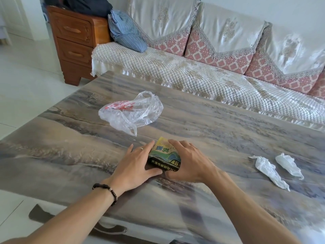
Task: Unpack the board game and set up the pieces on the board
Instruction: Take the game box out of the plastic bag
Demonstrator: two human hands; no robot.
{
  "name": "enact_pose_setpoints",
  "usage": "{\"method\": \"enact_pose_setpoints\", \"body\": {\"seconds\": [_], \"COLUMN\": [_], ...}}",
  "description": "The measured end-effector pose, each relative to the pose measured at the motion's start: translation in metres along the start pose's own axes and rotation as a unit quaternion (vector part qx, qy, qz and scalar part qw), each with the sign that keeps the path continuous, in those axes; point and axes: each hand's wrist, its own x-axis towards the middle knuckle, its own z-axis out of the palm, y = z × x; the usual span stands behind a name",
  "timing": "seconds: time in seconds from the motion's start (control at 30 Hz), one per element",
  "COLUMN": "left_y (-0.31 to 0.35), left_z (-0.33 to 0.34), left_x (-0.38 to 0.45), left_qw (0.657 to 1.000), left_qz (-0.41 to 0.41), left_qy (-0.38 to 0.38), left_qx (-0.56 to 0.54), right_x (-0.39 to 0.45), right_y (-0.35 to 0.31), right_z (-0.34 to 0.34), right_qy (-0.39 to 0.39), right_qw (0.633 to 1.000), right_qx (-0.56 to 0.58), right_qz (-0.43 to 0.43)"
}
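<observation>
**Both hands clasp the game box, still closed**

Nearest the camera, the two forearms reach in over the table (228,131) to the game box (165,155). Taking the box as landmark: the left hand (136,166) lies against its left side, fingers nearly straight along the wall, thumb under the near edge. The right hand (189,162) cups its right side — fingers curved over the top, thumb at the near corner. The box sits squarely between them, long axis running away from the person, so both hands are equally near. Beyond-left lies a clear plastic bag (131,111); well right, two crumpled wrappers (276,169).
</observation>
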Motion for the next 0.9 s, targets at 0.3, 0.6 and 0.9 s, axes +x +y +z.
{"method": "enact_pose_setpoints", "body": {"seconds": [0.3,0.6,0.9], "left_y": [-0.005,-0.002,0.005], "left_z": [-0.005,0.0,-0.009], "left_x": [0.004,0.003,0.002], "left_qw": [0.993,0.997,0.994], "left_qz": [-0.065,-0.071,-0.075], "left_qy": [0.032,0.022,-0.013], "left_qx": [-0.096,-0.033,-0.085], "right_x": [0.005,0.003,-0.004], "right_y": [-0.009,0.002,-0.003], "right_z": [-0.004,-0.011,-0.015], "right_qy": [-0.002,0.047,0.068], "right_qw": [0.999,0.997,0.996], "right_qx": [-0.025,0.062,0.047], "right_qz": [-0.044,0.01,0.016]}}
